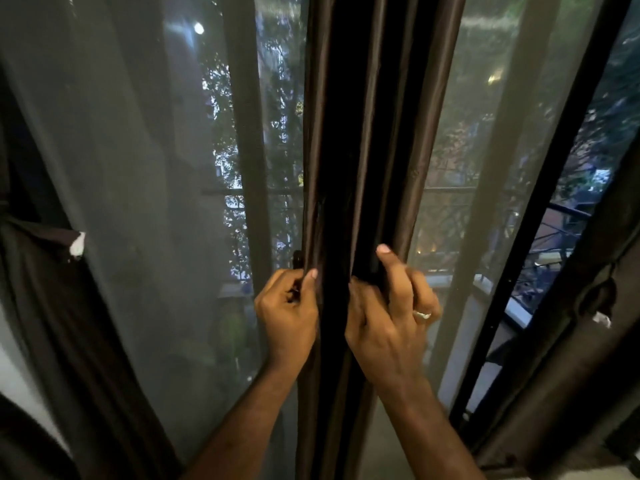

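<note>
A dark brown curtain [367, 133] hangs bunched in vertical folds down the middle of a tall window. My left hand [289, 313] grips the left edge of the folds, thumb on the front of the fabric. My right hand [389, 317], with a ring on one finger, grips the right folds, its fingers curled into the cloth and one finger pointing upward along a fold. Both hands sit side by side at the same height.
Sheer grey net curtains [131, 168] cover the glass on both sides. Another dark curtain is tied back at the far left [52, 244] and one at the far right [599, 299]. A black window frame [540, 216] slants on the right. Trees and a balcony railing show outside.
</note>
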`<state>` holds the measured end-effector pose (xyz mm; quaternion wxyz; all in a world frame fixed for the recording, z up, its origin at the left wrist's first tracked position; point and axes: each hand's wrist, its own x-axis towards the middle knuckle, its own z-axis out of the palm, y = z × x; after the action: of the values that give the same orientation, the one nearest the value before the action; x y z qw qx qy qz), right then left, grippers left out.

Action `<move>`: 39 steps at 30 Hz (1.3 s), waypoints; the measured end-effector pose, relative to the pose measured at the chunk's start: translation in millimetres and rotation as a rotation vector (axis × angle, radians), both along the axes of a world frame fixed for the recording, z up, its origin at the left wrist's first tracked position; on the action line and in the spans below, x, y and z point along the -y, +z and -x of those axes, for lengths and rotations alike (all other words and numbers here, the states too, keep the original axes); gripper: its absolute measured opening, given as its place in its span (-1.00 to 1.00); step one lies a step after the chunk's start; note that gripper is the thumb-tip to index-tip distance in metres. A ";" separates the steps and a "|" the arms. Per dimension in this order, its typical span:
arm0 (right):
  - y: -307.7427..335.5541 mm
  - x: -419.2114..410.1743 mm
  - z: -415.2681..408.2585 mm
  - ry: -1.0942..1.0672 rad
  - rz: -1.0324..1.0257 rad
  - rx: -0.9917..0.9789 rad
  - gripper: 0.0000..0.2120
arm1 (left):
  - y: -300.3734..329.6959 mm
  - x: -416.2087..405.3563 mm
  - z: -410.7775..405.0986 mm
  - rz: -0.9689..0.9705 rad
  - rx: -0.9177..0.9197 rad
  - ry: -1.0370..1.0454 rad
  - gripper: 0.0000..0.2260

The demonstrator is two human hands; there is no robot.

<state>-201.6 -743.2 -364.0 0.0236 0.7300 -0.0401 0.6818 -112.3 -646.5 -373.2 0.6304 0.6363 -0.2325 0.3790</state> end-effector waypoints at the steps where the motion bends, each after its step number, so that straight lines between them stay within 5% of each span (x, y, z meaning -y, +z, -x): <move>1: 0.0 1.9 0.8 0.087 -0.019 -0.031 -0.95 | -0.8 -0.5 6.9 -0.042 0.028 0.009 -0.85; 5: 1.5 3.2 1.7 0.433 -0.231 -0.170 -0.92 | -4.8 0.0 31.7 -0.149 0.066 0.023 -0.89; 17: -13.0 12.4 28.6 0.764 -0.443 -0.209 -0.86 | -22.5 4.1 86.1 -0.231 0.048 0.169 -0.89; 30: -6.1 12.9 32.7 0.827 -0.529 -0.219 -0.90 | -13.2 -7.4 98.7 -0.403 0.113 0.077 -0.84; 35: -19.1 8.7 11.7 0.706 -0.365 -0.201 -0.88 | 24.8 -5.4 87.4 -0.189 0.032 0.103 -0.77; 39: -21.5 -1.3 -5.3 0.708 -0.375 -0.230 -0.95 | 44.7 -6.3 60.1 -0.369 0.085 0.165 -0.72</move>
<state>-196.2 -741.9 -385.5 -0.3410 0.7618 0.0928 0.5429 -172.3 -640.3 -328.5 0.4598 0.7412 -0.2713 0.4069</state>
